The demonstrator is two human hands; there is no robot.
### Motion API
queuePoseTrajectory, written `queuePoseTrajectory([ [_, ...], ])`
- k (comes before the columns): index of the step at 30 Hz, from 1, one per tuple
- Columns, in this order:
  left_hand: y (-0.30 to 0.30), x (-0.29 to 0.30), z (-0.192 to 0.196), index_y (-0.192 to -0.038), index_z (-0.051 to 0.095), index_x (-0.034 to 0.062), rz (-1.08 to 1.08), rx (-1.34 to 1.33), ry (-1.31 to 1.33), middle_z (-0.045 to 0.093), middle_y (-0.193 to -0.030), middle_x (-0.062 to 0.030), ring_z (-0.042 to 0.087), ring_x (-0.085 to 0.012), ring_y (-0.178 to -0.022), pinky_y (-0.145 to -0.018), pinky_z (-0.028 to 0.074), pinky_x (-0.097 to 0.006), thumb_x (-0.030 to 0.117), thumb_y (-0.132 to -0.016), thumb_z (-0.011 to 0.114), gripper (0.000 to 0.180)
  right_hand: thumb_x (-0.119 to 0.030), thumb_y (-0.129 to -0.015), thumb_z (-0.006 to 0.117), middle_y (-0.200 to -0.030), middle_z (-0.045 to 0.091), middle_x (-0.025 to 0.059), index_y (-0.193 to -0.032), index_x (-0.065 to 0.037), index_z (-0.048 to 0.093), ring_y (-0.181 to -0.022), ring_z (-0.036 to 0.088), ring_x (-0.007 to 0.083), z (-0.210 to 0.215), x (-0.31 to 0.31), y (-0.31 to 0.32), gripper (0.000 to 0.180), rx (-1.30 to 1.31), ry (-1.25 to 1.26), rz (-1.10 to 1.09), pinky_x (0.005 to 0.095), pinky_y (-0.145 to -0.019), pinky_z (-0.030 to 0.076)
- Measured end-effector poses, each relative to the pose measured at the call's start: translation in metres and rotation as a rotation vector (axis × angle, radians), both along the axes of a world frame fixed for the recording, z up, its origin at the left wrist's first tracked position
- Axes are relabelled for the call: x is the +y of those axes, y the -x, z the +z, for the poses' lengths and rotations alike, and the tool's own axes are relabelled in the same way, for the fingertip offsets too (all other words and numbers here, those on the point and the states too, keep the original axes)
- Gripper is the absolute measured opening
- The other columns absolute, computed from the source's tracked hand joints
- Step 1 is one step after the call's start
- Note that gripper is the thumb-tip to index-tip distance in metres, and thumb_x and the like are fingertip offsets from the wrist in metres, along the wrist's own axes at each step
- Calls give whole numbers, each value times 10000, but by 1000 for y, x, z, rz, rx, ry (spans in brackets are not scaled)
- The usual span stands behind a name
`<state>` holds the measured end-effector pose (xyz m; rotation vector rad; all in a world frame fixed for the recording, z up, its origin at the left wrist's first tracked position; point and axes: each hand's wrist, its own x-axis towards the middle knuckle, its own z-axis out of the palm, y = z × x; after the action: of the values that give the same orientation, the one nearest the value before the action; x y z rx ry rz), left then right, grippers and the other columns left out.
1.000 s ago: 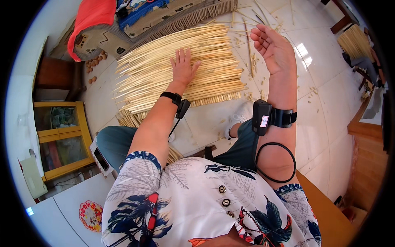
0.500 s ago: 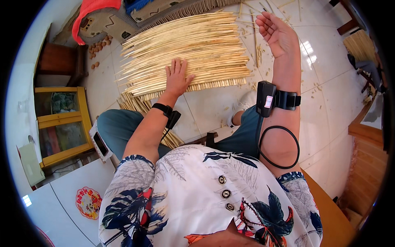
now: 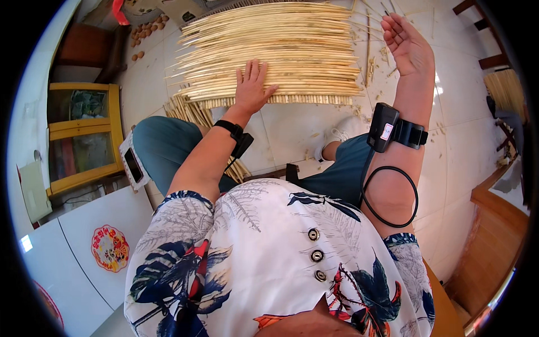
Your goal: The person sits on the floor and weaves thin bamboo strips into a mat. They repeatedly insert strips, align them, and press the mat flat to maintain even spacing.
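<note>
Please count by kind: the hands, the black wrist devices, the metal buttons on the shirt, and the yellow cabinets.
Hands: 2, left hand and right hand
Black wrist devices: 2
Metal buttons: 3
Yellow cabinet: 1
Total: 8

Yellow glass-front cabinet (image 3: 84,137) at 9 o'clock. Brown nuts (image 3: 147,31) scattered on the tile floor (image 3: 466,140) at 11. Round red sticker (image 3: 110,248) on a white panel at 8. Wooden furniture (image 3: 494,236) at 4.
</note>
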<state>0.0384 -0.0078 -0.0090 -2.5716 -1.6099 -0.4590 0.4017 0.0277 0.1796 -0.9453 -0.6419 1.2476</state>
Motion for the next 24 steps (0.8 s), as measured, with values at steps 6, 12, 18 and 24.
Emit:
queuePoseTrajectory([
  [6,2,2,3,-1388,272,79,40,-31,4,233,-1431,-191,196,-360,-1327,-1048,142,-545,477,-864,478,689,-127,-880,531,-940,610,148,-1024,59,548,-843,607,207,3,0,-2,236,59,-9,4,261,-703,505],
  [12,17,-4,10,-1395,259,81,0,21,-2,210,-1443,-190,174,-356,-1338,-1058,119,-534,472,-860,489,702,-144,-865,544,-792,617,100,-920,15,568,-712,611,175,11,-8,22,170,43,-1,-59,241,-606,498],
  [18,18,-7,-1,-1398,260,90,16,32,19,208,-1443,-191,159,-347,-1344,-1060,114,-534,479,-856,494,706,-144,-859,555,-807,622,109,-941,21,565,-727,616,186,10,-9,23,185,52,-3,-47,248,-616,501],
  [24,33,9,23,-1390,273,85,109,-113,-36,202,-1439,-201,150,-351,-1344,-1056,125,-537,520,-865,459,707,-118,-874,549,-1007,610,177,-1054,81,554,-907,607,231,-7,14,-10,268,1,4,22,279,-754,509],
])
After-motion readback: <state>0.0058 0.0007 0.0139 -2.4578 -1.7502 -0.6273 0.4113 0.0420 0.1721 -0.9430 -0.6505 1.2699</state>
